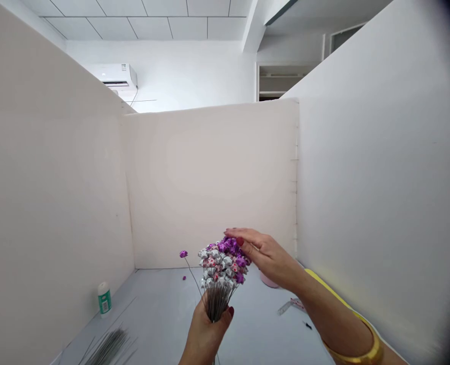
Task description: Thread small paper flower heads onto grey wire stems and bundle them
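Observation:
A bunch of small star-shaped flowers [218,263] in silver, pink and purple stands upright on thin wire stems at the lower middle. My left hand [207,327] is wrapped round the stems below the heads. One purple flower [183,254] on a bent wire sticks out to the left of the bunch. My right hand [265,253] lies against the upper right side of the purple heads, its fingers stretched out over them. A gold bangle is on the right forearm.
A white and green bottle [104,299] stands at the left wall, with loose wires [109,347] in front of it. A small purple piece [184,278] lies on the grey table. Right of the bunch are a pink round object [269,280], a clear strip [284,308] and a small black item [307,325].

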The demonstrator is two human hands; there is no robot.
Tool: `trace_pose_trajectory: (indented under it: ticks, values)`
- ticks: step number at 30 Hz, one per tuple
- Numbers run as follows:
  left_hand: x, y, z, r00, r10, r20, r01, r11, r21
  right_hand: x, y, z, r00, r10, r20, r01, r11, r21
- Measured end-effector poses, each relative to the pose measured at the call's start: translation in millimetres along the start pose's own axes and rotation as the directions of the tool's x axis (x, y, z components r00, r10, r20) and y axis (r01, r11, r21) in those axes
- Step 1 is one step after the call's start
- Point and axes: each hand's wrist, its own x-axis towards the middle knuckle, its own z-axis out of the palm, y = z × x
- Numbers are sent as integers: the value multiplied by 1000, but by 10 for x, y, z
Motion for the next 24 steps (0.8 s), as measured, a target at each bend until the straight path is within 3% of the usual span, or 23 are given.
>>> trace_pose_trajectory:
  ticks: [4, 9, 13, 16, 18, 21, 24]
  values:
    - [3, -35, 15, 998, 13, -57, -15, 999, -45, -6, -6, 39, 997, -5, -81, 5, 1000, 2]
    - [7, -46, -10, 999, 16, -42, -18, 999, -47, -21, 15, 77, 998, 50, -24, -48, 996, 71]
    - [26, -73, -40, 996, 4, -86, -8, 999, -49, -32, 70, 54, 987, 132, -92, -112, 974, 197]
    - [42, -86, -83, 995, -13, -99, 7, 998, -70, -132, 183, 129, 947, 252, -200, -189, 939, 288]
    - [46, -77, -128, 996, -27, -90, 20, 997, -79, -292, 292, 294, 906, 357, -226, -262, 895, 362]
    - [32, -43, -180, 998, -12, -64, 6, 996, -87, -639, 453, 714, 906, 422, 22, -394, 824, 407]
    - [-4, -14, -159, 999, 10, -52, -14, 997, -71, -942, 555, 1215, 846, 440, 301, -530, 753, 390]
